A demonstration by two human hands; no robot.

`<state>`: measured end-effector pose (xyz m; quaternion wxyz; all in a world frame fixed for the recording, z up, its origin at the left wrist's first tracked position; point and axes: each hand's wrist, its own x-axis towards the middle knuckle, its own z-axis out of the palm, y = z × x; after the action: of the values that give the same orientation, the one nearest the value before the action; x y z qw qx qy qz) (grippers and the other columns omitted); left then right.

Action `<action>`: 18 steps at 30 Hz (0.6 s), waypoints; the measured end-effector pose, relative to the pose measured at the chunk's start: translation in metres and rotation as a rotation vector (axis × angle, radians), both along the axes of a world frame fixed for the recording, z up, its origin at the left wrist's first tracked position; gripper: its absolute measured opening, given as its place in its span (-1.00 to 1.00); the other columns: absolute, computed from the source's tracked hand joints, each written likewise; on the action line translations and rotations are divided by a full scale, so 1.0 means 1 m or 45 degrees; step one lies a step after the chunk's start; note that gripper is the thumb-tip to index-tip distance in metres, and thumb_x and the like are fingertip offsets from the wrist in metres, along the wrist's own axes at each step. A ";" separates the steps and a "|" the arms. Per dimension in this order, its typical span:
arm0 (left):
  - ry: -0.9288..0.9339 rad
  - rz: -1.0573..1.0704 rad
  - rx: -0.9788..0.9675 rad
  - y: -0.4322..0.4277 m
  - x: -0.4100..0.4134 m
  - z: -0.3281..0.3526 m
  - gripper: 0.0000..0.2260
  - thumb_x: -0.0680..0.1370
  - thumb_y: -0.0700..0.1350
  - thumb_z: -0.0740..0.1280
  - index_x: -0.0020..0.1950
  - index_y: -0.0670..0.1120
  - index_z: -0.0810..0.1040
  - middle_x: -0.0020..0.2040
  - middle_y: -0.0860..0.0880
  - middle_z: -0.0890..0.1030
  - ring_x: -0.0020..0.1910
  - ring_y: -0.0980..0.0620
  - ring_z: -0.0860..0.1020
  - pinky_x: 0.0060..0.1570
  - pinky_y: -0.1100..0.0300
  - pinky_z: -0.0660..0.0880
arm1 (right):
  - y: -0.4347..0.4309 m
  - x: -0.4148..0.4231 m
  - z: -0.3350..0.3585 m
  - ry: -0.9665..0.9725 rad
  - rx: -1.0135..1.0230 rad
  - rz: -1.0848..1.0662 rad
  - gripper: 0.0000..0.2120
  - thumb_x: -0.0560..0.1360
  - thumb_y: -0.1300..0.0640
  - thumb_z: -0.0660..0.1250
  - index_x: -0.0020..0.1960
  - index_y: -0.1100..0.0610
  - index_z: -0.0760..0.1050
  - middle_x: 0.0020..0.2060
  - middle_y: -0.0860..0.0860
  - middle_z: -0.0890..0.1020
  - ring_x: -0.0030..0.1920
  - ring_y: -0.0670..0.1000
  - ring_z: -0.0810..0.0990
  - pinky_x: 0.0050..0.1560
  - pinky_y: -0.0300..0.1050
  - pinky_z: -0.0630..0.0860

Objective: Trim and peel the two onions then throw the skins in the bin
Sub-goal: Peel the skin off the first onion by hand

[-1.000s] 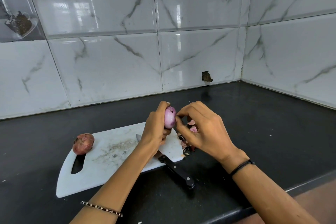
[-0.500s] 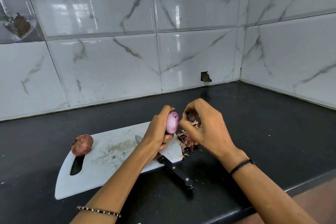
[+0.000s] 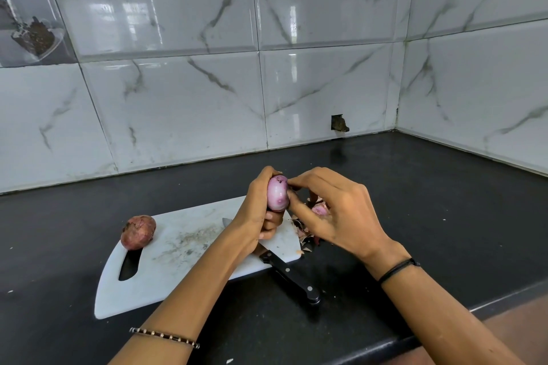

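Left hand (image 3: 257, 212) grips glossy purple peeled onion (image 3: 278, 193), axis upright, above white plastic board's (image 3: 178, 270) right end; right hand (image 3: 335, 216) pinches skin at its top.

Bright, even light fills the scene. The glossy tiles (image 3: 166, 18) carry window reflections at far left and a vertical glare streak at centre. Shadows on the black tabletop (image 3: 444, 201) are soft and faint. The left hand (image 3: 255, 210) and the onion (image 3: 278, 192) it holds are sharp. Tile lines bow towards the edges, most at left and right.
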<state>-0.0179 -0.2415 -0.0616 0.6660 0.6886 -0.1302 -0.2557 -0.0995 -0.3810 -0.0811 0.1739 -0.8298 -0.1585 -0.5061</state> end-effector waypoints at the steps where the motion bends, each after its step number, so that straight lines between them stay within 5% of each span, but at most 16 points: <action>1: 0.006 0.003 -0.005 0.000 0.000 0.000 -0.54 0.54 0.23 0.15 -0.41 -0.06 0.34 -0.56 0.02 0.19 -0.62 0.11 0.11 -0.61 0.37 0.03 | 0.000 0.000 -0.001 -0.014 -0.022 -0.006 -0.81 0.59 0.03 0.38 0.09 0.11 0.67 -0.07 -0.10 0.67 -0.06 -0.11 0.63 -0.19 -0.07 0.58; 7: -0.061 0.019 0.090 0.002 0.000 0.003 -0.43 0.56 0.23 0.13 -0.57 -0.04 0.35 -0.56 0.02 0.20 -0.62 0.11 0.11 -0.59 0.35 0.03 | -0.001 0.003 -0.002 -0.113 -0.082 -0.046 -0.86 0.59 0.07 0.41 0.04 0.11 0.70 -0.11 -0.09 0.69 -0.11 -0.07 0.65 -0.30 -0.05 0.57; 14: -0.105 -0.043 0.165 0.000 -0.002 0.003 -0.42 0.60 0.29 0.07 -0.49 -0.04 0.29 -0.56 0.03 0.20 -0.61 0.12 0.10 -0.60 0.35 0.06 | -0.001 0.001 0.000 -0.130 -0.226 -0.210 -0.79 0.52 0.01 0.30 -0.06 0.15 0.60 -0.22 -0.05 0.57 -0.27 -0.05 0.52 -0.52 -0.05 0.42; 18: -0.139 -0.053 0.120 -0.001 -0.004 0.001 -0.40 0.62 0.28 0.04 -0.52 -0.04 0.30 -0.56 0.03 0.22 -0.62 0.13 0.12 -0.63 0.34 0.07 | 0.004 0.005 0.000 -0.006 -0.098 -0.250 -0.74 0.51 -0.07 0.26 -0.03 0.12 0.53 -0.17 -0.07 0.54 -0.29 -0.09 0.50 -0.53 -0.03 0.46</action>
<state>-0.0220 -0.2428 -0.0605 0.6193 0.7293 -0.1682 -0.2373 -0.0949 -0.3768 -0.0812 0.0912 -0.8462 -0.0963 -0.5161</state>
